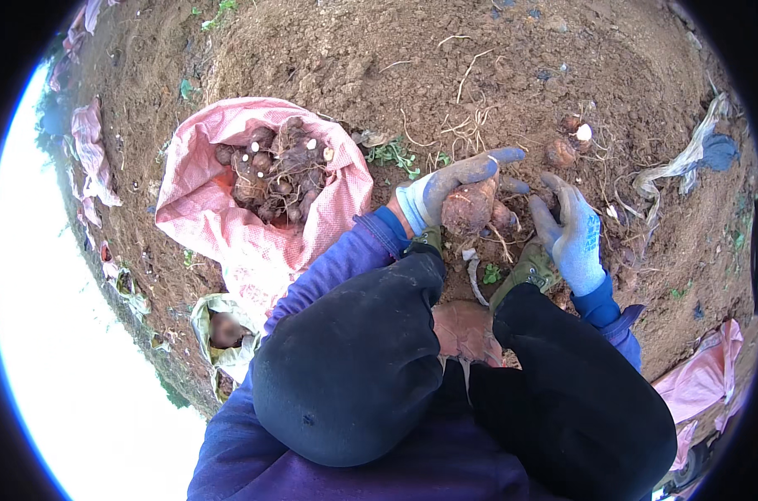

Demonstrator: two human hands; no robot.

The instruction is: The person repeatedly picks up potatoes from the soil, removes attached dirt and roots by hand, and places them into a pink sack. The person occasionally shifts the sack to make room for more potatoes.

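so my right hand has its fingers spread well right of the pink sack, my left hand is gripping a chunky brown tuber closer to that sack's right side, and some loose tubers lie farther out, also right of it

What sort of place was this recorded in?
Most likely a crop field outdoors: there is bare brown soil, a pink woven sack holding dirt-covered tubers, and stringy roots lying about.

I see one wide camera, worn on the head of the person. It looks steeply down, from quite near, over the knees to the soil, whose outer edges it bends round.
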